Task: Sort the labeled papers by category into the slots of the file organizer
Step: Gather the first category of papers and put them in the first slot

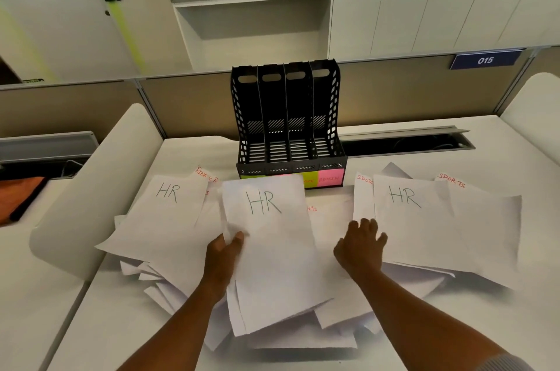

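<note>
Left hand point(225, 252) pinches HR paper point(272, 249) — lifted.

The left hand point(225, 252) pinches the middle HR sheet point(269, 249) at its left edge, thumb on top. The right hand point(360, 244) rests spread on papers at three o'clock of it. The black file organizer point(288, 122) (four slots) stands at twelve o'clock on the desk point(454, 325).
</note>
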Demonstrator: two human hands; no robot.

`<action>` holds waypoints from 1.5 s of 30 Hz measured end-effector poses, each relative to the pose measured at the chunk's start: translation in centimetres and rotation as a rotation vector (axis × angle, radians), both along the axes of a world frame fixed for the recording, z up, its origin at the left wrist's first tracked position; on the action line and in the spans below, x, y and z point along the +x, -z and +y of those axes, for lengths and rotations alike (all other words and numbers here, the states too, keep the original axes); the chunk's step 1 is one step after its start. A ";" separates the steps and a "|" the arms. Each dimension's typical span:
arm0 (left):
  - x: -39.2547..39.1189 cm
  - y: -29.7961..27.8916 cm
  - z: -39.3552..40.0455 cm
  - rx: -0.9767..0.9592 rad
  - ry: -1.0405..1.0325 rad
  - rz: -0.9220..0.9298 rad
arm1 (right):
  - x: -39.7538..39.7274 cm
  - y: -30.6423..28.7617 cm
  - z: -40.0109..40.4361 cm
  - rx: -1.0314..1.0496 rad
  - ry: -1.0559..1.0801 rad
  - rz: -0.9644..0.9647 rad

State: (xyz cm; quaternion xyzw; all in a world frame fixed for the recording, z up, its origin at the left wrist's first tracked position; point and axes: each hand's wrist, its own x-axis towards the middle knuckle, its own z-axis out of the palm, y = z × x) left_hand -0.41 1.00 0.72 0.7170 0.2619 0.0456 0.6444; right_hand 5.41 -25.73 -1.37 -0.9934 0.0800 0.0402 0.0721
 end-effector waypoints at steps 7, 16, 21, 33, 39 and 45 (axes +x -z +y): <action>1.2 -0.3 0.1 -0.036 -0.016 0.020 | -0.1 0.4 -3.9 -0.030 0.186 0.140; 1.2 1.2 -2.0 -0.109 0.198 0.153 | -1.4 1.2 -6.3 -0.011 0.284 0.239; 1.1 2.5 -3.1 -0.053 0.329 0.292 | -1.6 2.2 -6.7 0.030 0.304 0.252; 1.3 3.5 -4.9 0.127 0.294 0.326 | -0.1 2.7 -6.3 0.413 0.144 -0.149; 2.0 3.4 -5.8 0.156 0.240 0.335 | 0.5 -0.4 -2.7 1.092 -0.017 0.176; 2.4 3.0 -6.2 0.086 0.209 0.312 | 0.3 -2.4 2.0 1.099 -0.255 0.738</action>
